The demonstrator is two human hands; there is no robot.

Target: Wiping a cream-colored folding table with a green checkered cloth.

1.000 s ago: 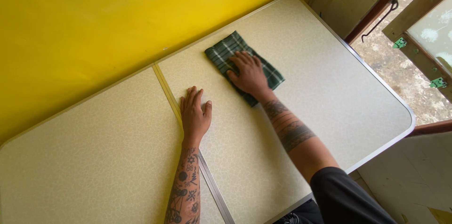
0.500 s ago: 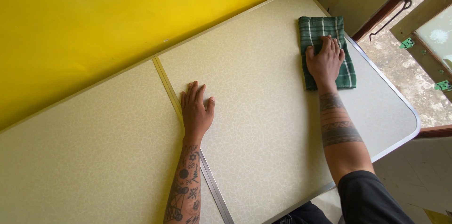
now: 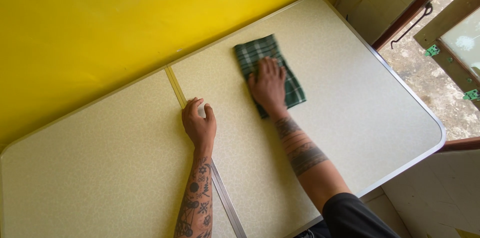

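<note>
The green plaid cloth (image 3: pixel 270 70) lies on the table (image 3: pixel 350 108) near the yellow wall (image 3: pixel 125 23), back from the far right corner where it was a moment ago. The right hand (image 3: pixel 269 85) presses flat on it, fingers extended. The left hand (image 3: pixel 199 123), earlier flat, now rests with fingers curled beside the centre seam (image 3: pixel 176 88), holding nothing.

Right hand flat on green plaid cloth, left hand braced on counter.
Right hand (image 3: pixel 269 85) presses cloth (image 3: pixel 270 73) near counter (image 3: pixel 350 108) far edge by yellow wall (image 3: pixel 125 18); left hand (image 3: pixel 199 124), fingers curled, touches metal centre seam (image 3: pixel 176 88).
</note>
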